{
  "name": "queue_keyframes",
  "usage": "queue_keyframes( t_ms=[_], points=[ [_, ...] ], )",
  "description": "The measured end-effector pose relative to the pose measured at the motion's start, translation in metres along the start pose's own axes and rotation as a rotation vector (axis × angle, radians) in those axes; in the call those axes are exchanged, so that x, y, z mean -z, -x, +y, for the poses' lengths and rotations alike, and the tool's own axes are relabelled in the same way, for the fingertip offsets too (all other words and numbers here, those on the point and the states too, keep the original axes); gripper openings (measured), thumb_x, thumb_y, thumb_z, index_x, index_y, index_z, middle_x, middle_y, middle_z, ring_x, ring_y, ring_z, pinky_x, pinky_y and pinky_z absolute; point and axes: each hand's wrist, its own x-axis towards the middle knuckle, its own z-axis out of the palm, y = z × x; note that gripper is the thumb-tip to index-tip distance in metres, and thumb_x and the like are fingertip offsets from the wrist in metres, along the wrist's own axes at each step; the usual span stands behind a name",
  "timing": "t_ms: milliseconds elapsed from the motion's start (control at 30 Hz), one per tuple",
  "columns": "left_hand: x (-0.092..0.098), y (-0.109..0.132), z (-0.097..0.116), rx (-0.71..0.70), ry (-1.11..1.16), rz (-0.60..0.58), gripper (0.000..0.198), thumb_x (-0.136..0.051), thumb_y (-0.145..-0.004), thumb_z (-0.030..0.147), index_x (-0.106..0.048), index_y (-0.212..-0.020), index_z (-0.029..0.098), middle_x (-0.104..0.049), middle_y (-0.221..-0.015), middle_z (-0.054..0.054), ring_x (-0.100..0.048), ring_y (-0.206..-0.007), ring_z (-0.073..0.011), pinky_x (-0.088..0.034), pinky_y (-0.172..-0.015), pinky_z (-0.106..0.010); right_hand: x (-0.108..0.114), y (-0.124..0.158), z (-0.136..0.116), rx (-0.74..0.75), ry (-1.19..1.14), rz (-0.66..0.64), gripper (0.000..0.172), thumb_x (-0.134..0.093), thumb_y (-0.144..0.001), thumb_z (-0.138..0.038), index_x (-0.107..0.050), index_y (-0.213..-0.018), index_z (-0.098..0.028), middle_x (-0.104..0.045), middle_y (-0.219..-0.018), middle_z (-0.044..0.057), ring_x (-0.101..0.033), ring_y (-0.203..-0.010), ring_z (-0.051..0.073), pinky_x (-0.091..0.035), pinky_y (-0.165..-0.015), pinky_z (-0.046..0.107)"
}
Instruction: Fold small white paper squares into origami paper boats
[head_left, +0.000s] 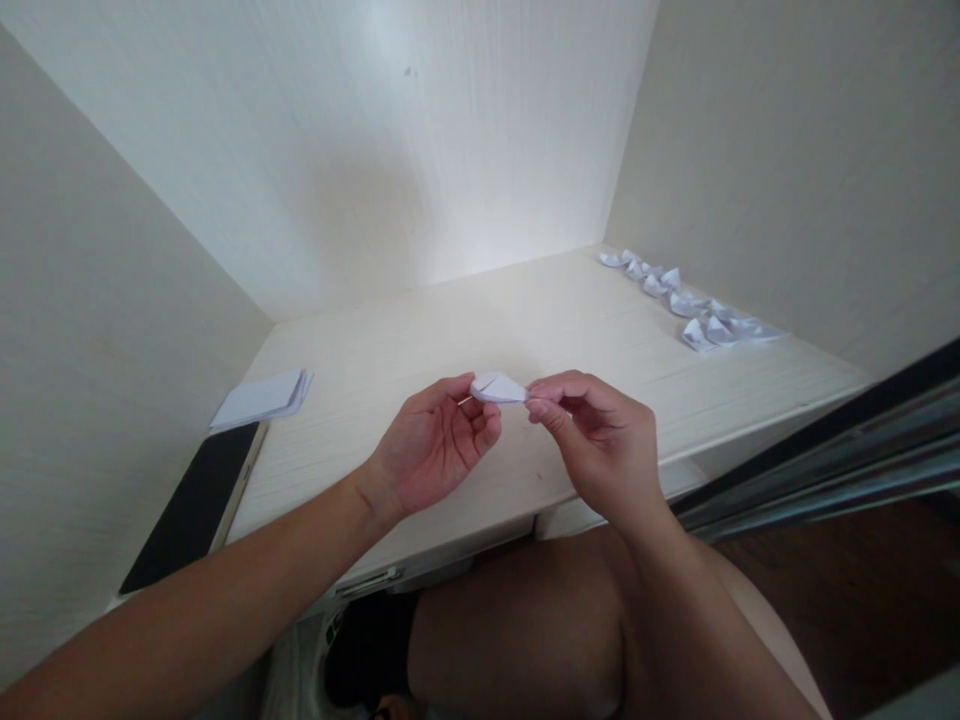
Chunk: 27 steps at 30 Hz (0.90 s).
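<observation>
A small folded white paper piece (499, 388) is held in the air above the desk, between both hands. My left hand (442, 440) grips its left end between thumb and fingers, palm turned up. At the pointed right end, my right hand (600, 430) pinches the tip with thumb and index finger. Several folded paper pieces (709, 330) stand in a group toward the right side of the desk. A stack of white paper sheets (259, 398) lies at the left.
The pale desk (420, 340) is enclosed by walls at the back and both sides. A dark flat device (195, 500) lies near its left edge, below the paper stack. A dark-edged panel (825, 440) slants across the lower right. The person's legs are under the desk.
</observation>
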Motion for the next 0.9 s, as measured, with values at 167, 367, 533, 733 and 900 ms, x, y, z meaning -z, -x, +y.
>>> queue_keyframes(
  t_ms=[167,367,533,733,900],
  points=[
    [0.002,0.001,0.0,0.004,0.001,-0.022,0.043,-0.035,-0.106,0.016,-0.07,-0.083,0.005,-0.069,-0.063,-0.008,-0.07,-0.055,-0.013,-0.063,-0.057,-0.022,-0.005,-0.003,-0.002,-0.16,-0.224,0.034,0.011,-0.08,-0.083,-0.015,-0.079,-0.086,-0.026,-0.074,-0.079,-0.002,-0.063,-0.07,0.013,-0.051,-0.069,0.028],
    [0.007,0.003,-0.001,0.031,-0.048,-0.128,0.039,-0.038,-0.105,0.017,-0.072,-0.089,0.004,-0.071,-0.069,-0.008,-0.068,-0.057,-0.0134,-0.063,-0.058,-0.025,-0.016,0.0,0.001,-0.391,-0.607,0.091,0.016,-0.089,-0.077,-0.03,-0.083,-0.092,-0.03,-0.074,-0.081,-0.004,-0.06,-0.069,0.009,-0.05,-0.072,0.023],
    [0.012,0.003,-0.002,-0.008,-0.126,-0.257,0.016,-0.062,-0.096,0.017,-0.073,-0.091,0.005,-0.07,-0.077,-0.005,-0.064,-0.061,-0.0109,-0.06,-0.057,-0.023,-0.019,0.001,0.0,-0.503,-0.757,0.101,0.021,-0.095,-0.069,-0.032,-0.083,-0.085,-0.028,-0.073,-0.077,-0.004,-0.063,-0.069,0.008,-0.052,-0.069,0.02],
    [0.013,0.004,-0.003,-0.017,-0.229,-0.317,0.021,-0.085,-0.08,0.019,-0.073,-0.092,0.008,-0.066,-0.078,-0.002,-0.059,-0.061,-0.0082,-0.055,-0.053,-0.018,-0.016,0.0,-0.002,-0.536,-0.819,0.071,0.022,-0.096,-0.069,-0.033,-0.08,-0.083,-0.028,-0.073,-0.076,-0.005,-0.062,-0.067,0.008,-0.053,-0.066,0.019],
    [0.013,0.006,-0.004,-0.029,-0.346,-0.342,0.024,-0.09,-0.078,0.026,-0.074,-0.086,0.01,-0.069,-0.078,-0.005,-0.064,-0.067,-0.0115,-0.056,-0.057,-0.02,-0.014,0.001,-0.005,-0.576,-0.789,-0.029,0.025,-0.097,-0.066,-0.035,-0.079,-0.081,-0.027,-0.071,-0.072,-0.005,-0.06,-0.061,0.009,-0.051,-0.06,0.022]
  ],
)
